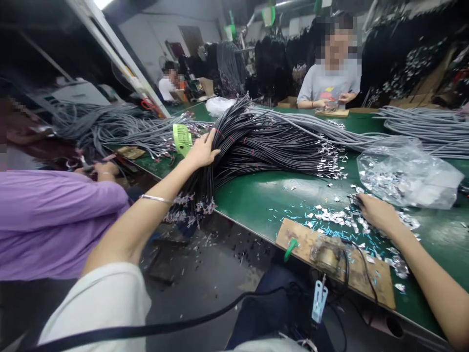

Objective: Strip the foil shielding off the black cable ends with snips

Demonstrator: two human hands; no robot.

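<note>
My left hand (201, 150) reaches forward to a thick bundle of black cables (234, 137). Its thumb and fingers are spread apart against the side of the bundle, near a red tie. The cables lie across the bench, and some of their stripped ends (198, 208) hang over its edge. On the right, my right hand (379, 211) is low over silver foil scraps (333, 216), fingers drawn together; what lies in them is hidden. Blue clippings (326, 231) are scattered beside a wooden board (298, 237) carrying a small device (328, 254).
Right of centre sits a clear plastic bag (410, 171) with scraps inside. Grey cables (120, 127) are heaped at left, with a green fan (182, 139) nearby. One person in purple (54, 220) is close at left; another (330, 85) works across the green bench (264, 195).
</note>
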